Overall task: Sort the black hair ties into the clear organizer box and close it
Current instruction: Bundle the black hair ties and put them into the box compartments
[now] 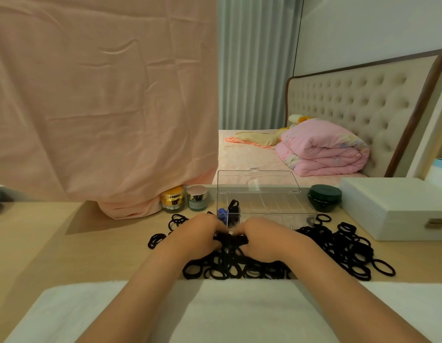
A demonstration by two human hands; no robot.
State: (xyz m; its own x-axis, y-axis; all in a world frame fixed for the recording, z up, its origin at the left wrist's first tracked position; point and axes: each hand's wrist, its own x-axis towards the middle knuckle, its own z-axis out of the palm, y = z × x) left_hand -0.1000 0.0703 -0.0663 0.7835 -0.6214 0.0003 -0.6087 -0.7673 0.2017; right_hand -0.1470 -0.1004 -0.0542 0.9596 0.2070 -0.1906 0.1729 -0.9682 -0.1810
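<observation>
A big heap of black hair ties (339, 248) covers the wooden table (66, 248) in front of me. Behind it stands the clear organizer box (277, 209) with its lid (258, 180) tilted open; a few black ties (233, 206) and a blue item (222, 213) sit in its left compartments. My left hand (192, 237) and my right hand (264, 237) meet over the heap just in front of the box, and both pinch a bunch of black ties (231, 240) between their fingertips.
A gold jar (172, 199) and a silver-lidded jar (197, 198) stand left of the box, a dark green jar (324, 197) to its right. A white case (393, 209) sits at far right. Pink cloth (103, 107) hangs behind; a white towel (227, 310) lies nearest me.
</observation>
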